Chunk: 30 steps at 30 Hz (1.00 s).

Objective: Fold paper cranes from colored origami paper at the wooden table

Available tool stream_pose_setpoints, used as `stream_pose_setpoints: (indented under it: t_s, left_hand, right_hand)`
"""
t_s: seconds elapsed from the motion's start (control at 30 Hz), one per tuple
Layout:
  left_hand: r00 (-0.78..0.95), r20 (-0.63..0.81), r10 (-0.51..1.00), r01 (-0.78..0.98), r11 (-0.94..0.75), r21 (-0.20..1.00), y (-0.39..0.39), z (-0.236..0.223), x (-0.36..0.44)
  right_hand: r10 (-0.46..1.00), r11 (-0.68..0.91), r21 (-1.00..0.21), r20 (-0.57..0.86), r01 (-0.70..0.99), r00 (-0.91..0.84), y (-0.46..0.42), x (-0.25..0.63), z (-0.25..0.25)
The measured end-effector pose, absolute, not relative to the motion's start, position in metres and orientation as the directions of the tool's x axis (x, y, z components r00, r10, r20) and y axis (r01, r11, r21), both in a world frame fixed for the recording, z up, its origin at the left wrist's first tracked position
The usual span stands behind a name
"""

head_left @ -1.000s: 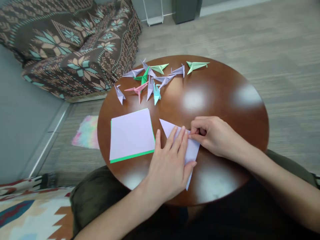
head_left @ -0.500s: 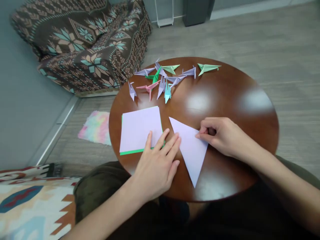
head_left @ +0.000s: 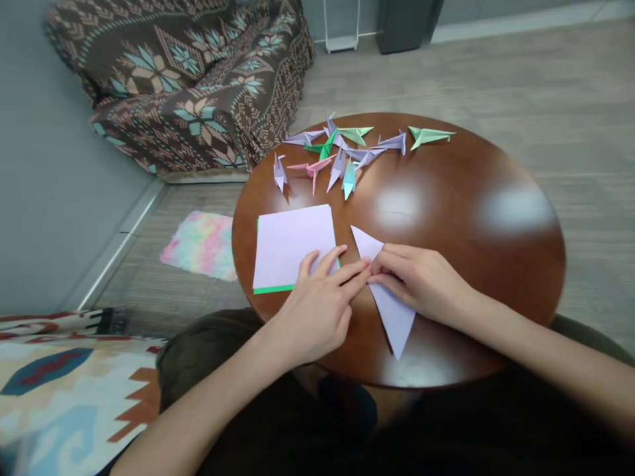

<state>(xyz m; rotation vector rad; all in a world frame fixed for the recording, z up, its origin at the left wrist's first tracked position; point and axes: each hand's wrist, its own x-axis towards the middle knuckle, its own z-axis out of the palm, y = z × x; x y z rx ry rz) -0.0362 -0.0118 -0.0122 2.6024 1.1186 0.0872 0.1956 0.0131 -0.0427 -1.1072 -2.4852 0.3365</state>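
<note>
A lilac sheet of origami paper (head_left: 397, 317), folded into a triangle, lies on the round brown table (head_left: 456, 264). My right hand (head_left: 417, 274) covers its middle, fingers bunched together and pressed down near its left edge. My left hand (head_left: 322, 311) lies with fingers spread, its fingertips at the same edge and touching the right fingertips. Its other fingers rest over the corner of a stack of square paper (head_left: 292, 244), lilac on top with green showing below. What the right fingertips pinch, if anything, is hidden.
Several folded paper cranes (head_left: 350, 178) in lilac, green, pink and blue stand at the table's back left. A patterned sofa (head_left: 198, 119) is beyond, and a fluffy pastel mat (head_left: 203, 244) lies on the floor at left.
My right hand has moved left across the triangle, from its right side to its left edge, meeting my left fingertips. The whole view has shifted slightly.
</note>
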Motion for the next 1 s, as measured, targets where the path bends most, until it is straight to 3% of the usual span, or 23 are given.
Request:
stream_pose_setpoints:
  t_s: [0.27, 1.0]
  left_hand:
    - [0.683, -0.018, 0.731, 0.704, -0.650, 0.287, -0.015, -0.016, -0.033]
    - [0.675, 0.038, 0.736, 0.706, -0.660, 0.257, -0.019, -0.020, -0.027]
  right_hand:
    - [0.677, 0.735, -0.231, 0.314, 0.638, -0.666, 0.004, 0.194, -0.039]
    - [0.688, 0.725, -0.287, 0.263, 0.626, -0.676, -0.040, 0.204, -0.035]
